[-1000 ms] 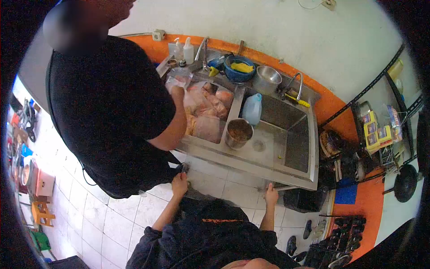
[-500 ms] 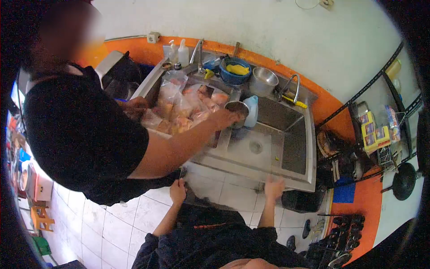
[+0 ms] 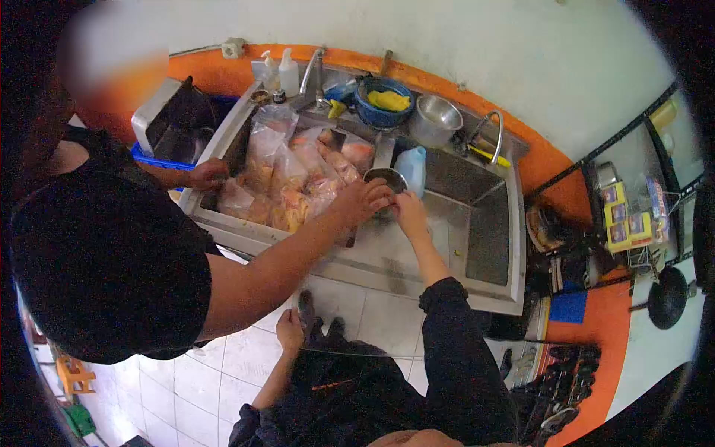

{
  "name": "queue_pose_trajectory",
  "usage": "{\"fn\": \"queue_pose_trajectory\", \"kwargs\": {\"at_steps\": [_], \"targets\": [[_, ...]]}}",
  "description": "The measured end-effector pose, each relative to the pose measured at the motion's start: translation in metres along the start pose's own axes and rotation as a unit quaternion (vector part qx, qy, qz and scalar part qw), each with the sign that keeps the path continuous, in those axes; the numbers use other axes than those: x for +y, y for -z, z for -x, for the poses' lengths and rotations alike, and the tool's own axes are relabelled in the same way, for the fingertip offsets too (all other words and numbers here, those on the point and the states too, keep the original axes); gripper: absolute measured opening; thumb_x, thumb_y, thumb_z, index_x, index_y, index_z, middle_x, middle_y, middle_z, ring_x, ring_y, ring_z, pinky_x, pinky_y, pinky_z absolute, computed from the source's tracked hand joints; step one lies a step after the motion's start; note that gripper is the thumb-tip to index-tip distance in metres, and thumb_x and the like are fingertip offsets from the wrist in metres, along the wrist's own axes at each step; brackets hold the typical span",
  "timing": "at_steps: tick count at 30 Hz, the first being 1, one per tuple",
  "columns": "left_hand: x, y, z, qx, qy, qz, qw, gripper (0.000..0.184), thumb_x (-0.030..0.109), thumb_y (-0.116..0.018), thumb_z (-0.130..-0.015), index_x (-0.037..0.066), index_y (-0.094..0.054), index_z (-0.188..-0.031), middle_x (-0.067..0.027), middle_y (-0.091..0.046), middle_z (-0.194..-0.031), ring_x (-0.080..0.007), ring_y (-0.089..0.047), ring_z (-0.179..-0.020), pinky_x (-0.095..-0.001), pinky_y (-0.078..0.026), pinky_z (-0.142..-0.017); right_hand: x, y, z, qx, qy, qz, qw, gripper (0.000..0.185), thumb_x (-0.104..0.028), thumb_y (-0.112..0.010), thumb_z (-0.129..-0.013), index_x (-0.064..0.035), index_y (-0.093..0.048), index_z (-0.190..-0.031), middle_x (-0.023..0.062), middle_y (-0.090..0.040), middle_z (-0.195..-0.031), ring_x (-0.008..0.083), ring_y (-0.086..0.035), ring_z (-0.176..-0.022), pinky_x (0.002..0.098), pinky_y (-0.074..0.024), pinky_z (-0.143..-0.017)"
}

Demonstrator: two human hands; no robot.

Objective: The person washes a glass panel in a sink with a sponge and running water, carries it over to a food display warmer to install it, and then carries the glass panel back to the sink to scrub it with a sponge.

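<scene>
My right hand [image 3: 409,212] reaches over the sink, its fingers closed at the near rim of a small round metal pot [image 3: 386,177]. A co-worker's hand [image 3: 363,200] is at the same pot, just left of mine. Right behind it stands a light-blue plastic jug [image 3: 412,170]. Low in front of my body, my left hand [image 3: 290,329] is curled closed; what it may hold is too unclear to name. Clear plastic bags [image 3: 287,173] of raw meat, apparently chicken, fill the left basin.
The steel double sink [image 3: 514,253] runs along the wall. Behind it are a blue basin [image 3: 383,119] with a yellow cloth, a steel pot [image 3: 436,123], taps and pump bottles [image 3: 287,74]. The co-worker [image 3: 112,246] stands close on the left. A rack [image 3: 633,216] is at right.
My right hand has moved from the sink's front edge up and left to the metal pot. The co-worker's hand stays by the pot. My left hand remains low.
</scene>
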State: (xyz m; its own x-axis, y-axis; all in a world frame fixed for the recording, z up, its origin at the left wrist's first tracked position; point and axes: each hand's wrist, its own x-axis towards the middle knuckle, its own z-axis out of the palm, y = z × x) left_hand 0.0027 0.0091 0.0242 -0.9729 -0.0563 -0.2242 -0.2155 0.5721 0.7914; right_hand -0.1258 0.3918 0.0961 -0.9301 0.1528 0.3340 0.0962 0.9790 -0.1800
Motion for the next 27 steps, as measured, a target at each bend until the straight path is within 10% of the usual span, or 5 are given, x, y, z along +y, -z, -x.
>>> {"fn": "queue_pose_trajectory", "kwargs": {"at_steps": [9,27], "targets": [[0.012,0.000,0.003,-0.024,-0.014,0.080,0.996,0.032,0.027,-0.042,-0.088,0.002,-0.051,-0.070,-0.0064,-0.049,-0.047,-0.0156,-0.048,-0.041,-0.0308,-0.037,-0.043,-0.005,0.046,0.092,0.039,-0.007,-0.064,0.997,0.013,-0.012,-0.062,-0.069,-0.0094,-0.058,-0.081,0.0065,-0.058,-0.076,0.0252,-0.055,-0.075,0.0344,-0.0453,-0.062],[0.020,0.000,-0.012,-0.100,0.102,0.124,0.982,0.034,0.030,-0.040,-0.089,0.001,-0.050,-0.074,-0.0064,-0.049,-0.048,-0.0139,-0.046,-0.039,-0.0287,-0.035,-0.038,-0.098,0.094,0.198,-0.002,-0.132,-0.065,0.989,0.016,-0.009,-0.063,-0.066,-0.0089,-0.058,-0.081,0.0027,-0.059,-0.082,0.0219,-0.053,-0.085,0.0341,-0.0415,-0.073]]}}
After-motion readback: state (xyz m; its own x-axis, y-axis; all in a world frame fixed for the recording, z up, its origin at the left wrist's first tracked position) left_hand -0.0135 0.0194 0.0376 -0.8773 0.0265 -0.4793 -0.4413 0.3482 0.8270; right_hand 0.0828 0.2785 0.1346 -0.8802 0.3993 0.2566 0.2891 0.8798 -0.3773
